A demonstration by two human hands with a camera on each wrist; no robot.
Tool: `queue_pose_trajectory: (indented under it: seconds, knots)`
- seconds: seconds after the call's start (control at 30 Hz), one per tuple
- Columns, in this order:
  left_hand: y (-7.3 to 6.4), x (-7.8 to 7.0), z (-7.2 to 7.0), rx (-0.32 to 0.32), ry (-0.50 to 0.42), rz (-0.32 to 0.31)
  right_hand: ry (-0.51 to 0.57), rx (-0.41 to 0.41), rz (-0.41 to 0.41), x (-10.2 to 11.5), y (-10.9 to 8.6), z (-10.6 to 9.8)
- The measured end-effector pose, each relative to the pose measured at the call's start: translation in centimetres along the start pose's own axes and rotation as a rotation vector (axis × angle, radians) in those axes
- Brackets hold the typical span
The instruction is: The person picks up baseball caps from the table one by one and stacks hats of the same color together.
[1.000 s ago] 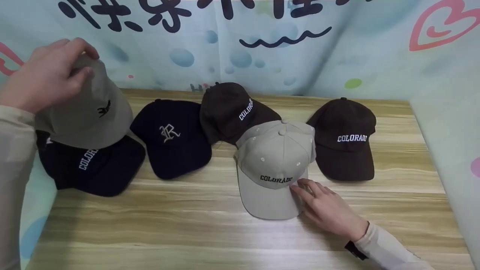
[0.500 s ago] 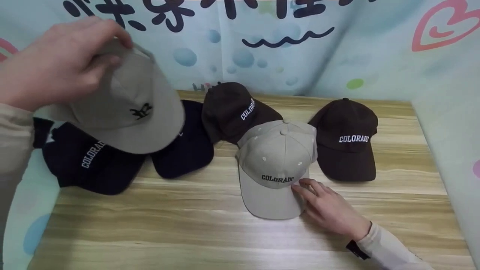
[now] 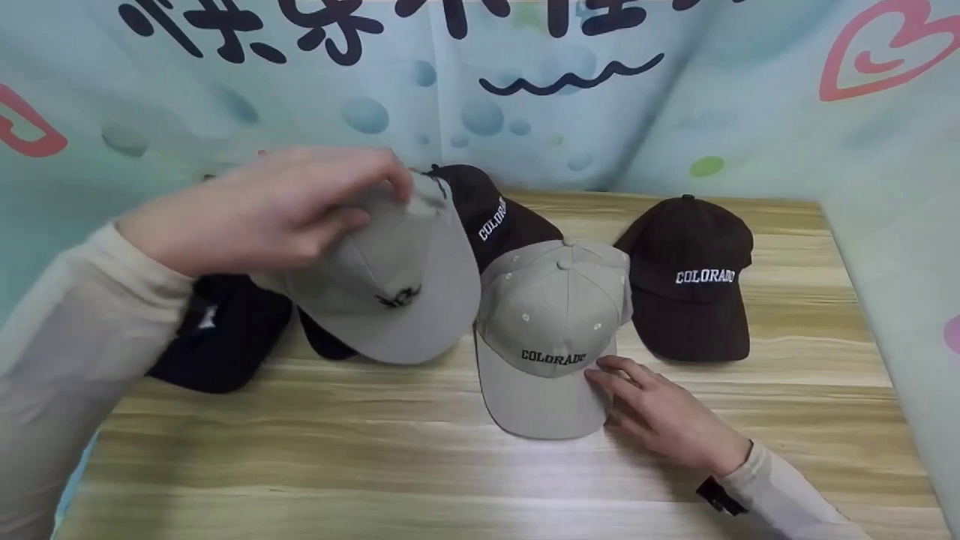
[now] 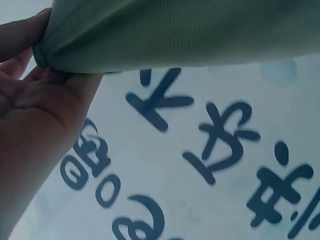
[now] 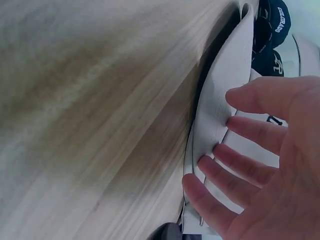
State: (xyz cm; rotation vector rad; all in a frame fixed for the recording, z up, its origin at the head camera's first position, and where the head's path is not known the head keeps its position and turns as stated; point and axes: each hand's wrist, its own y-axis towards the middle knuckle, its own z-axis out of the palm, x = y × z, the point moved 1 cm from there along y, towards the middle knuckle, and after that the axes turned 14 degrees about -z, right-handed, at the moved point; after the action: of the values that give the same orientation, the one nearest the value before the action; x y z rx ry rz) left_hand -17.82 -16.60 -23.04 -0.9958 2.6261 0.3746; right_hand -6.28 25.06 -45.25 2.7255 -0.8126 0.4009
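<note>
My left hand [image 3: 270, 214] pinches the crown of a grey baseball cap [image 3: 397, 255] with a small dark emblem, holding it above the table, brim toward me. In the left wrist view, thumb and fingers grip the bunched cap fabric [image 4: 190, 35]. Just to its right sits a grey COLORADO cap [image 3: 555, 307], with the edge of another grey cap showing behind its crown. My right hand [image 3: 675, 416] lies along that cap's right side, fingers at the brim. From the right wrist, the fingers look spread and loosely bent against the brim [image 5: 217, 95].
Two dark navy caps lie at the left, one under my forearm [image 3: 247, 322], the other mostly hidden behind the held cap. A brown COLORADO cap [image 3: 499, 210] is behind the middle, another brown cap [image 3: 690, 285] at right. A printed curtain [image 3: 525, 120] backs the wooden table [image 3: 420, 457].
My left hand has carried the grey cap rightward from above the left navy cap to beside the grey COLORADO cap, rising and then lowering. The right hand has stayed at the brim.
</note>
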Motion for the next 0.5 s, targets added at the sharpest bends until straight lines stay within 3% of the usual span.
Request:
queue_pose_trajectory:
  seconds: [0.13, 0.5]
  knots:
    - [0.7, -0.9, 1.9, 0.069, -0.073, 0.065, 0.053, -0.003, -0.005, -0.3, -0.2, -0.3]
    - [2.5, -4.5, 5.7, 0.181, -0.186, 0.173, 0.111, -0.054, -0.019, -1.6, -1.5, -2.7]
